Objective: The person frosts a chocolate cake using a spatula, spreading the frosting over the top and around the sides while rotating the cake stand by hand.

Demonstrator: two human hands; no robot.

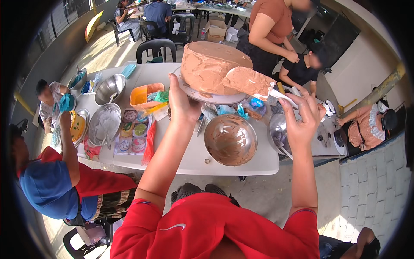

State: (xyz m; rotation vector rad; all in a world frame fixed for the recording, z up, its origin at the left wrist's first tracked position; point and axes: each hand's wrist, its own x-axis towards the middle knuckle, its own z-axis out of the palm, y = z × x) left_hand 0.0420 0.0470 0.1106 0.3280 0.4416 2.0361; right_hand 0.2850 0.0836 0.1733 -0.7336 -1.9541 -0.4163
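My left hand [182,103] holds up a round board [194,94] from its left edge and underside. On it sits a round cake [207,69] coated in uneven brown frosting. My right hand [302,110] grips the white handle of a spatula [247,82]. Its broad blade, thickly covered in the same frosting, overlaps the cake's right side in view; whether they touch I cannot tell. Below the cake, a steel mixing bowl [230,140] smeared with brown frosting stands on the white table [190,162].
Left on the table are an orange plastic container [147,95], steel bowls [105,124], a sheet of cake pictures [132,132] and a red piping bag [149,142]. Another steel bowl [279,132] stands right. A co-worker [51,184] works on a yellow cake [77,126] at the left.
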